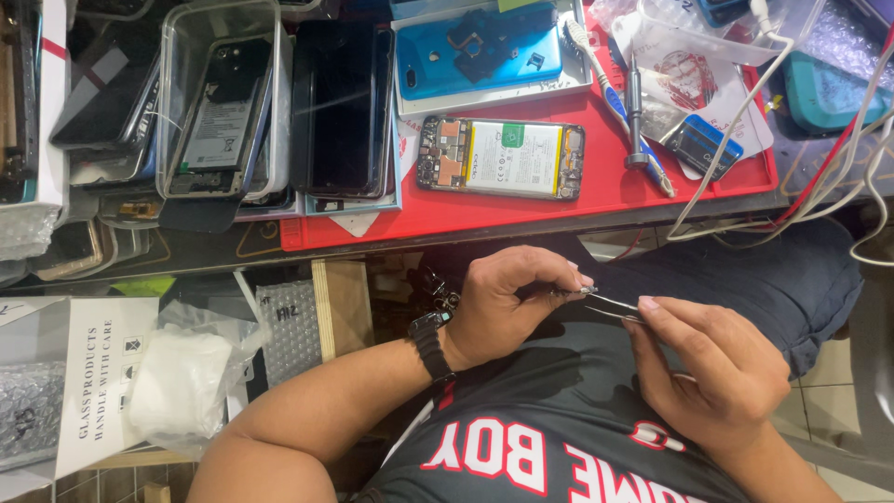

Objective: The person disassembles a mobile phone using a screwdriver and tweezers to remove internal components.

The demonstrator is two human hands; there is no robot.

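Tweezers (610, 305) pinched in right hand (717, 368); left hand (507, 298) fingertips closed on tip at nine o'clock. Light, stiff, slippery steel; best gripped mid-shank.

The left hand (507, 303) is curled low in front of the torso, its fingers (570, 275) bent inward with the tips pinched together, and its forearm runs in from the lower left. The right hand (717, 373) meets it from the right, fingers (666, 317) extended and pinched toward the left fingertips.
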